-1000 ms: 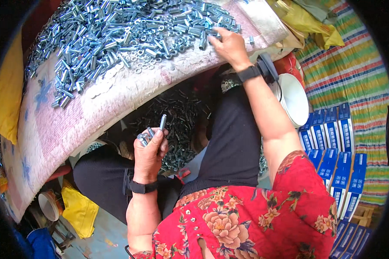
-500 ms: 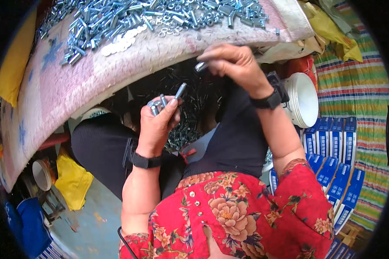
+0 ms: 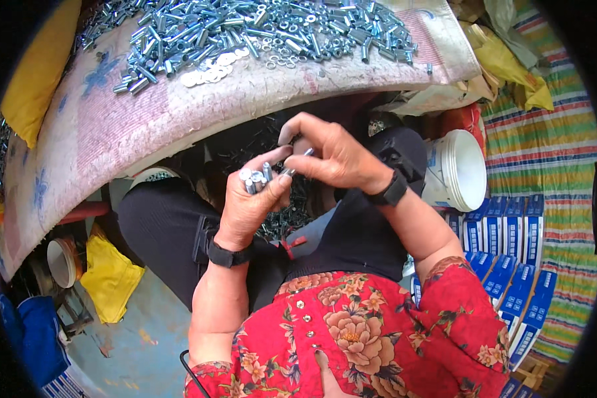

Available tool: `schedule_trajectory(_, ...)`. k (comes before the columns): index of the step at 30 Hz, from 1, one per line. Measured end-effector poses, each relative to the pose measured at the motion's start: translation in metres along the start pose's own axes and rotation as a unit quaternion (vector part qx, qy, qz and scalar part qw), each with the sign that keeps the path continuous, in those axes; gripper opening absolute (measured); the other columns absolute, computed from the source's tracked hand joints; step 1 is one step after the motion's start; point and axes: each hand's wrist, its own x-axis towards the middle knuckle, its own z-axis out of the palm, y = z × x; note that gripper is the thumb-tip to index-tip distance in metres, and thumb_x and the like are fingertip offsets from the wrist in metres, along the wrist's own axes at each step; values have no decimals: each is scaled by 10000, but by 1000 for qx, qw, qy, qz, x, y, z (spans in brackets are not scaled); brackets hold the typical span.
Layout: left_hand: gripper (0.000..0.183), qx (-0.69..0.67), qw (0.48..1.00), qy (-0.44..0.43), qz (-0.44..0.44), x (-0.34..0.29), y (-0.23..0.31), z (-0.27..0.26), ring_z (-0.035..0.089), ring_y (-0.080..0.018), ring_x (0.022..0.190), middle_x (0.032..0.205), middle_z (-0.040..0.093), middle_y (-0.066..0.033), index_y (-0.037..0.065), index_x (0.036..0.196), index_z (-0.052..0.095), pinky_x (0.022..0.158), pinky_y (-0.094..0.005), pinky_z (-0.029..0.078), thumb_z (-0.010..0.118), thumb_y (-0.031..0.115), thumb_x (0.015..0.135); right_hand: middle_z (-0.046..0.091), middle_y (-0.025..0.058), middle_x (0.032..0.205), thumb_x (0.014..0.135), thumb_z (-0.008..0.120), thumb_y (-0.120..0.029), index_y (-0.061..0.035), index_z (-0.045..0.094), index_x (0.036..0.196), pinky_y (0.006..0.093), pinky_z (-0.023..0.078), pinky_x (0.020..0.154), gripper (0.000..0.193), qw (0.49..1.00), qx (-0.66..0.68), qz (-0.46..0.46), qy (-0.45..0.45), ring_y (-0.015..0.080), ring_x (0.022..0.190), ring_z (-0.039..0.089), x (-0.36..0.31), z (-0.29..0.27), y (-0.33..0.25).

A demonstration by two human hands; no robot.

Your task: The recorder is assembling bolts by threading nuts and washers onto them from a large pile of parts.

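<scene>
My left hand [image 3: 251, 209] is closed round several silver metal bolts [image 3: 257, 179], their ends sticking up above the fingers. One of them lies between thumb and forefinger, pointing toward my right hand. My right hand [image 3: 338, 159] has its fingertips curled against that bolt, pinching a small shiny metal sleeve [image 3: 308, 152] at its end. Fingers partly hide where the two pieces meet. Beyond the hands, a large heap of silver sleeves and nuts [image 3: 199, 40] covers the cloth-topped table [image 3: 139, 126], with a patch of flat washers [image 3: 212, 71] along its near side.
Below the hands, between my knees, lies a dark mass of metal parts [image 3: 285, 222]. A white bucket [image 3: 467, 171] lies tipped at the right, above stacked blue-and-white boxes [image 3: 511, 285]. Yellow cloth [image 3: 109, 275] hangs at the left near another white bucket [image 3: 61, 262].
My right hand has come down and left from the table edge to my left hand, bringing its metal piece against the bolt. The left hand has shifted slightly down.
</scene>
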Motion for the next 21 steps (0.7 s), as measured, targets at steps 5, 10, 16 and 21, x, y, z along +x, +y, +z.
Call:
schedule_trajectory(5,236,15,1000,3,-28,1,6,-5,478,-41,521,608,547,8,7,992,593,460,-176,359,624,157,812,487,-16,621,770,624,-106,-29,510,906,178,354,520,194,997,-67,11,-21,13,578,429,10,2,-7)
schedule_trajectory(10,191,-37,998,39,-12,5,0,-7,449,-48,485,589,547,-5,21,918,596,434,-183,320,613,183,817,541,-12,616,777,630,-90,-8,616,848,198,388,518,109,966,-137,-75,208,38,580,474,62,-35,12)
schedule_trajectory(16,199,-109,993,50,-16,8,2,-10,468,-63,481,592,549,-16,20,921,588,426,-180,323,606,188,815,648,86,765,751,623,-95,-17,641,873,251,463,599,146,931,-274,-136,197,147,663,603,110,-40,27)
schedule_trajectory(21,216,-123,990,67,-5,6,2,-11,446,-73,459,564,519,-18,5,908,582,395,-183,294,589,202,821,605,134,758,709,636,-161,-23,643,880,299,475,613,219,901,-362,-203,125,252,672,602,144,-12,23)
